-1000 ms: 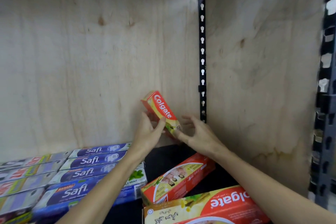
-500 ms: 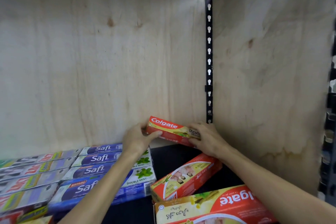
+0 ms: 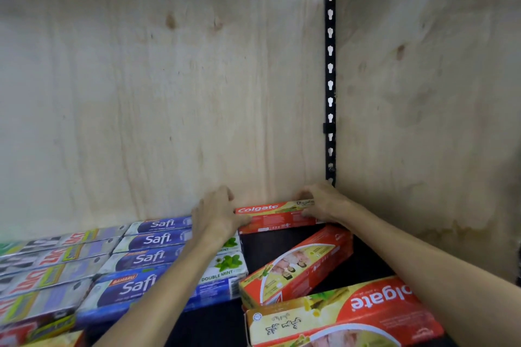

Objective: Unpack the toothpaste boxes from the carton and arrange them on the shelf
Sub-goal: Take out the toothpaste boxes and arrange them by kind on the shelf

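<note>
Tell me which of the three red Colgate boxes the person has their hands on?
The far one, lying flat along the wooden back wall, held at its ends by the left hand and right hand. The other two lie nearer, untouched.

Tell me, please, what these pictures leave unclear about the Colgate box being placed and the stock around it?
Head view only:
- Colgate box: its ends are covered by the left hand and right hand.
- Whether it touches the back panel: not visible.
- Carton: out of frame.
- Near Colgate box: cut by the bottom edge.
- Grey boxes: print blurred.
</note>
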`<state>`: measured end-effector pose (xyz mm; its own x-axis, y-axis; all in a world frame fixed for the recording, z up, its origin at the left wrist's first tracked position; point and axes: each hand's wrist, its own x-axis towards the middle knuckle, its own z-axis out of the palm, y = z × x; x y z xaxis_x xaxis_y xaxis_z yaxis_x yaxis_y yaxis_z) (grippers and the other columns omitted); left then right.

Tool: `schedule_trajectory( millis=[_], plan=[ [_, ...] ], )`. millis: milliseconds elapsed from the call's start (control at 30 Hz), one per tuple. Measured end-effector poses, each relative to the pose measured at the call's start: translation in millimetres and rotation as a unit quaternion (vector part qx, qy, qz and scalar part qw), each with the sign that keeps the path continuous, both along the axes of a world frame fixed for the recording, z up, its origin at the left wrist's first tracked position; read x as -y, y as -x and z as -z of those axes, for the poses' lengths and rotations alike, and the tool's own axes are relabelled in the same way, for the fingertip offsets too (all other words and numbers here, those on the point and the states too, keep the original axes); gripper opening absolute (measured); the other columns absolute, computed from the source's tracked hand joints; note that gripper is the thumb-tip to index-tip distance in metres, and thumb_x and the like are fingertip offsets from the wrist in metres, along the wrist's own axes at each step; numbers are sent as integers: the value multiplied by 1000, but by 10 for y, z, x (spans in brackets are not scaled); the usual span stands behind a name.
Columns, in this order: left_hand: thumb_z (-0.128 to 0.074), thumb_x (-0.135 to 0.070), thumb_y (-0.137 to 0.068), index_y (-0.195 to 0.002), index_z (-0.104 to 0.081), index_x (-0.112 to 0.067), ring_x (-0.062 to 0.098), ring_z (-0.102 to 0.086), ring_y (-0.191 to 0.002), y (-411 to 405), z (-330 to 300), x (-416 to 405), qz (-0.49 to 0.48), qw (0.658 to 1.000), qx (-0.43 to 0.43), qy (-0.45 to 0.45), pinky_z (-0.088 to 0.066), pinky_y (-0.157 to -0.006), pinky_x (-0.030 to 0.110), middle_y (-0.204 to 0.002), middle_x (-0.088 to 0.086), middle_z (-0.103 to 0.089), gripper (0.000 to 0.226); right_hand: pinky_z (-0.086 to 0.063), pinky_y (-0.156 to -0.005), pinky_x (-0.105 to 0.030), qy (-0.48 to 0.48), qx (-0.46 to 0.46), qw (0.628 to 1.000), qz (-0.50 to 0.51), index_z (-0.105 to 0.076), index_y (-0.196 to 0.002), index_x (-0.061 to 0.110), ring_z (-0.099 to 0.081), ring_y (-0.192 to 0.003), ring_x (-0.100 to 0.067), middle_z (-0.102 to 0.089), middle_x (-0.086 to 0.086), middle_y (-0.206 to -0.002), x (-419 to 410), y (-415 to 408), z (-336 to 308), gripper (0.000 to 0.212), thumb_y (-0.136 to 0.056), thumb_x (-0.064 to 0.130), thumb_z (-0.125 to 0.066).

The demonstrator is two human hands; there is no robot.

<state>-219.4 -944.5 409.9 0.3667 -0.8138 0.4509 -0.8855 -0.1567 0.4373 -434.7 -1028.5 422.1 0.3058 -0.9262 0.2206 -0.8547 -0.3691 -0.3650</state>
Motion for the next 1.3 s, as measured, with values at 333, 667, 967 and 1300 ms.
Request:
schedule_trajectory(
  millis=[333, 667, 967, 1300],
  plan=[
    [-79, -47, -78, -90, -63, -24, 14, -63, -89, 28, -9, -8, 5, 999, 30, -15, -50, -77, 33, -97, -5, -68, 31, -43, -101, -39, -2, -7, 999, 52, -38, -133, 8, -49, -126, -32, -42, -15, -141, -6, -28, 8, 65, -86, 32, -75],
    [-73, -55, -80, -87, -74, -28, 3, -65, -80, 422, -275, -476, 273, 958, -26, -81, -54, -76, 22, -83, -10, -72, 28, -52, -95, -38, 46, 92, 994, -26, -67, -109, 28, -63, -107, -16, -68, 5, -112, -709, 221, -12, 31, -83, 44, -73],
    [-78, -60, -73, -119, -56, -35, 11, -68, -92, 625, -157, -719, 358, 907, -21, -220, -57, -89, 41, -103, -8, -66, 57, -46, -100, -29, -11, 105, 991, -82, -73, -108, 30, -60, -110, -11, -68, 8, -117, -1166, 611, 57, 17, -95, 30, -63],
    [-59, -41, -97, -114, -69, -31, 4, -62, -105, 784, -131, -596, 346, 928, -40, -131, -48, -98, 29, -109, -16, -69, 22, -40, -106, -40, -127, 27, 990, -63, -60, -131, 32, -50, -124, -17, -55, 4, -136, -1137, 786, -220, 52, -83, 24, -78]
  ],
)
